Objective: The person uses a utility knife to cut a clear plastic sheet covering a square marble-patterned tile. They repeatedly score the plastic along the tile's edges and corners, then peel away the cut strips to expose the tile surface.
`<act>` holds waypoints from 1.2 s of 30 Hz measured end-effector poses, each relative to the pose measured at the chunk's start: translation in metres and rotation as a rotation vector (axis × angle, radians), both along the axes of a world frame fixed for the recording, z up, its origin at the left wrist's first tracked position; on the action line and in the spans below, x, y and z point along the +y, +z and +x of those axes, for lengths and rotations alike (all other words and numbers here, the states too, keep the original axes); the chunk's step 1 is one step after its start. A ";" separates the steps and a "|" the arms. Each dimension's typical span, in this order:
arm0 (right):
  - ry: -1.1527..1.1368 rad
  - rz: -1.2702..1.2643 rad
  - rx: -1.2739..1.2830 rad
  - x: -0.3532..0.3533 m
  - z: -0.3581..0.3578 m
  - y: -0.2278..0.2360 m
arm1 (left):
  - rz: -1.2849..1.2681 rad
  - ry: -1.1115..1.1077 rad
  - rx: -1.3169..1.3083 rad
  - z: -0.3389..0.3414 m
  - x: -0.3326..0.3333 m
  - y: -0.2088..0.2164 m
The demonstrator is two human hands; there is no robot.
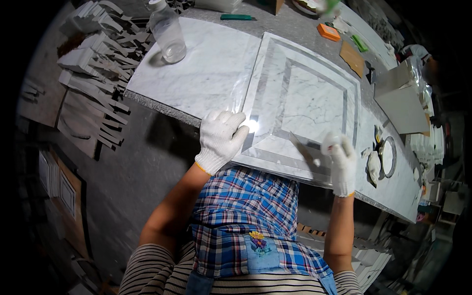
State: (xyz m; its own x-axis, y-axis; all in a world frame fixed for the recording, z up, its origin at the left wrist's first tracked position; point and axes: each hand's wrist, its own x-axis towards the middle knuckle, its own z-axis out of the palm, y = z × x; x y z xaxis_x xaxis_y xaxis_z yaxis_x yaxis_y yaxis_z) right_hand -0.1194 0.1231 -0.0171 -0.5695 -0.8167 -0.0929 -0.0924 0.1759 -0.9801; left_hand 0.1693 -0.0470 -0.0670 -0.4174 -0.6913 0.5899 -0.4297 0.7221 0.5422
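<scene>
A square marble panel (314, 105) with grey inlaid borders lies before me on the worktable. My left hand (221, 137), in a white knitted glove, rests at its near left corner with thumb and fingers apart. Over the near right part of the panel, my gloved right hand (342, 164) is closed around a whitish, see-through round object (332, 141); blur hides its kind. A dark shadow falls on the panel beside it. To the panel's left lies a plain white marble slab (211, 59), with a clear plastic bottle (168, 34) standing on it.
Beyond the panel are a green-handled tool (237, 17), an orange box (328, 32) and a brown cardboard piece (352, 58). At right sit a round tin (388, 157), a crumpled cloth (373, 167) and a pale box (400, 96). Stacked stone strips (98, 73) fill the left.
</scene>
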 end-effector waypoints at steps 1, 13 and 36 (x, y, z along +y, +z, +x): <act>-0.033 -0.040 -0.022 0.005 -0.017 -0.001 | -0.006 -0.023 0.016 -0.006 -0.002 0.001; -0.802 0.063 0.534 0.074 -0.273 0.001 | -0.016 -0.004 -0.025 -0.016 0.006 -0.003; 0.008 0.159 1.194 0.030 -0.093 0.003 | 0.226 0.105 0.065 -0.005 0.002 0.012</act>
State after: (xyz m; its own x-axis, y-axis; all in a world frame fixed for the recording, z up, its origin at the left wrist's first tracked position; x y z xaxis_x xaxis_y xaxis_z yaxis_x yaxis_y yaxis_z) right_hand -0.2126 0.1534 -0.0142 -0.3599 -0.8477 0.3897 -0.9280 0.2822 -0.2432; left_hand 0.1648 -0.0453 -0.0555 -0.3020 -0.8462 0.4389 -0.4548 0.5326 0.7138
